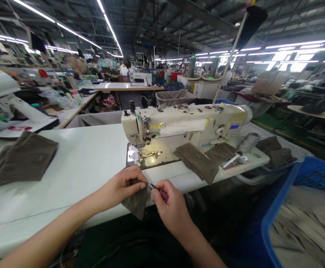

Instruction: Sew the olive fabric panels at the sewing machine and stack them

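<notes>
My left hand (130, 182) is closed on a small piece of brown-grey fabric (136, 204), pinching its upper edge so that it hangs over the table's front edge. Close to its right side, my right hand (169, 201) grips a pair of thread snips (164, 194) with purple handles. The pointed blades are directed toward the fabric's edge by my left thumb; whether they touch it I cannot tell. Just beyond both hands stands a cream sewing machine (176, 123), its needle area lit.
Brown-grey fabric pieces lie stacked on the left of the white table (87, 160) and beside the machine bed (197, 160). A grey thread cone (249, 143) lies at the right. A blue crate (274, 208) of fabric stands at the lower right. A person (127, 69) sits far back.
</notes>
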{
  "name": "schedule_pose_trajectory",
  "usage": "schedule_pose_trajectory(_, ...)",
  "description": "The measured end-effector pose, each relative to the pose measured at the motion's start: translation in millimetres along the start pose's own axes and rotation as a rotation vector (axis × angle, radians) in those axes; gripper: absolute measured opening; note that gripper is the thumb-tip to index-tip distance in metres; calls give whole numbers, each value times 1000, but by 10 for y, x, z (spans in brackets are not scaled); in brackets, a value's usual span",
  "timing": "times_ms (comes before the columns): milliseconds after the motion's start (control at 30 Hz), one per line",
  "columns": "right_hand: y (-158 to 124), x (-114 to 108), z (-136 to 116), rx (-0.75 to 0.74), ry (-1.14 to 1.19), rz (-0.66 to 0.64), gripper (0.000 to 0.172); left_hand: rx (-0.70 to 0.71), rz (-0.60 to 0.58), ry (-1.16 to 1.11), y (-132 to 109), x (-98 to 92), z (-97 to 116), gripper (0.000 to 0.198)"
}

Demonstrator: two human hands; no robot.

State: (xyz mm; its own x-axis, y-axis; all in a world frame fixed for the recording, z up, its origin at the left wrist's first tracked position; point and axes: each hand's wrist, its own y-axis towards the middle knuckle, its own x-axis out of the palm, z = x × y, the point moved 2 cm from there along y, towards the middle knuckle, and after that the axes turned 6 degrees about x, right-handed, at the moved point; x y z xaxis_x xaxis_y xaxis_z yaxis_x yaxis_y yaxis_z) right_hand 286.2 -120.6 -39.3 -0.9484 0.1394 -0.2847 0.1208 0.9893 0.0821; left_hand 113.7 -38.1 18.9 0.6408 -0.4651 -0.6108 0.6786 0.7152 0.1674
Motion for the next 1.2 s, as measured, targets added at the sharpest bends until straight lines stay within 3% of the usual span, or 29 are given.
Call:
schedule_pose_trajectory(167,-27,30,-13,-13,39,1,11,-6,2,5,-47,-16,42,19)
schedule_pose_trajectory(933,102,102,-1,56,6,-98,12,83,-37,38,-56,-4,-205,17)
schedule_pose_trajectory(1067,119,193,70,52,201,-66,16,72,-39,36,-44,-11,-208,19)
schedule_pose_trajectory(1200,115,324,129,144,479,-36,27,31,-42,38,-39,-47,-176,22)
